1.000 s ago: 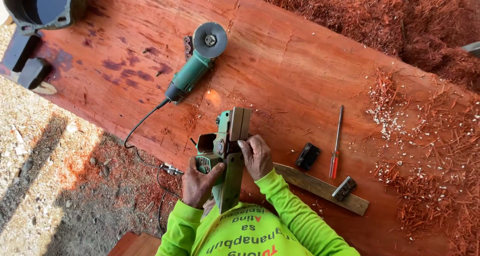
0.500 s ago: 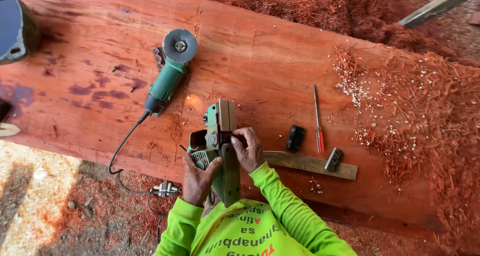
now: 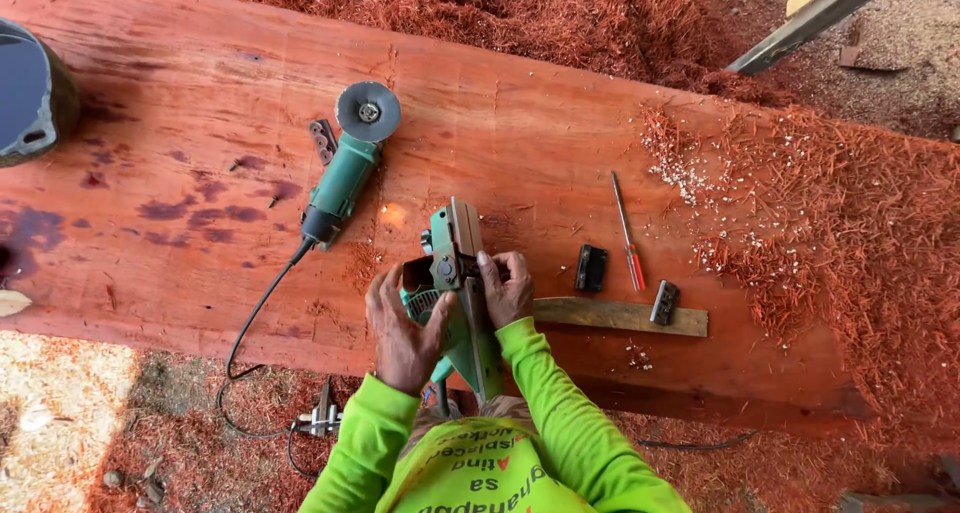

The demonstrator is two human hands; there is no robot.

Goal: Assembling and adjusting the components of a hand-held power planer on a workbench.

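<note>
— head view: why is the green electric hand planer (image 3: 455,288) turned on its side on the broad reddish wood slab (image 3: 520,123)?
— judging by the grip, to reach its underside. it lies at the near edge; left hand (image 3: 402,330) wraps the body, right hand (image 3: 508,288) pinches its middle.
— and the small bits?
— red-handled screwdriver (image 3: 627,238) and two small black metal plates (image 3: 592,269) lie just right.
</note>
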